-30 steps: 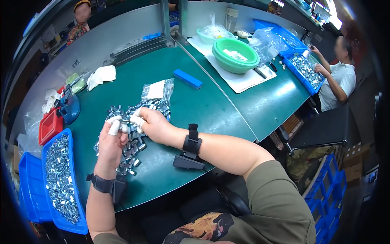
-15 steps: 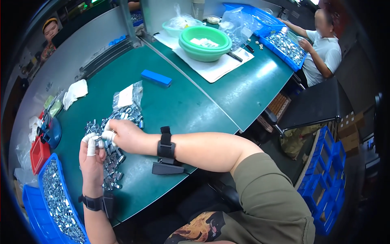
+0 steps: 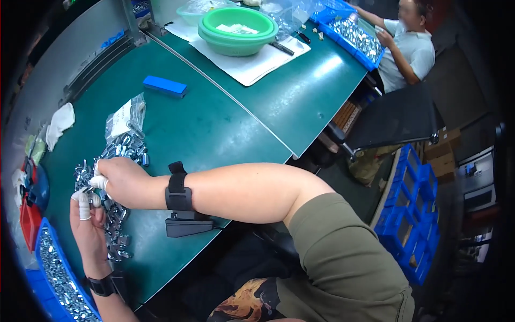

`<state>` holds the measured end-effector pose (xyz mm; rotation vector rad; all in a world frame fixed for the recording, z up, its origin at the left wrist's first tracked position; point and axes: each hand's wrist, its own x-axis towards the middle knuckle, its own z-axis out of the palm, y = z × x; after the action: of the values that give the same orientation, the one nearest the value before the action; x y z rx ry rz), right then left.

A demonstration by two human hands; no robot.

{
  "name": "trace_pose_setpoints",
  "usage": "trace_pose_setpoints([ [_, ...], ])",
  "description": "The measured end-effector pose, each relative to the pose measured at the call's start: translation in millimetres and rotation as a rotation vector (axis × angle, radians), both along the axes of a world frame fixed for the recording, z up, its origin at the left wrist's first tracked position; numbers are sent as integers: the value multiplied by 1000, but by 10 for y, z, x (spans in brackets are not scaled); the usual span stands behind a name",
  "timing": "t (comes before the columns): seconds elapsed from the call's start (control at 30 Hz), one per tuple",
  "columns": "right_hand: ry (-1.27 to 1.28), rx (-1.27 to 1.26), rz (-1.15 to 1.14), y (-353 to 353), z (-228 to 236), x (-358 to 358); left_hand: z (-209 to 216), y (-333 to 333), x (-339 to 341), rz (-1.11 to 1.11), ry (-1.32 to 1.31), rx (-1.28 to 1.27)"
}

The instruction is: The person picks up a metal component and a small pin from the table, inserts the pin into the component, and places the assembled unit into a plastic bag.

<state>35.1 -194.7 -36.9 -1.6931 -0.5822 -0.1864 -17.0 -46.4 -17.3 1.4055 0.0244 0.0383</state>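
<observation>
Fingertips of the right hand and left hand, white-capped, are now pinching together on one small silver metal fitting, drawn closer to the body at the heap of fittings' seven o'clock edge; pairing continuing.

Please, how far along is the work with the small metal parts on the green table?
Done: a blue bin at the person's left holds many small metal parts. In hand: the left hand and right hand, with white finger covers, meet over one small metal piece. Left: a loose heap of metal parts lies on the green table, beside a clear bag. How much was there at the start cannot be told.
</observation>
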Motion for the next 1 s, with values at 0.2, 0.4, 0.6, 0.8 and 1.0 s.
trace_pose_setpoints([
  [0.2,25,-11,37,-17,50,-20,32,-7,1,-15,-19,43],
  [0.4,252,141,238,-28,110,-43,78,6,-58,-13,-139,156],
  [0.6,566,243,403,-90,168,-15,88,-12,-60,-2,-210,252],
  [0.8,379,180,272,-6,107,-11,104,-32,-47,18,-146,138],
  [1.0,158,159,215,-20,47,16,55,-8,-44,-14,-125,101],
])
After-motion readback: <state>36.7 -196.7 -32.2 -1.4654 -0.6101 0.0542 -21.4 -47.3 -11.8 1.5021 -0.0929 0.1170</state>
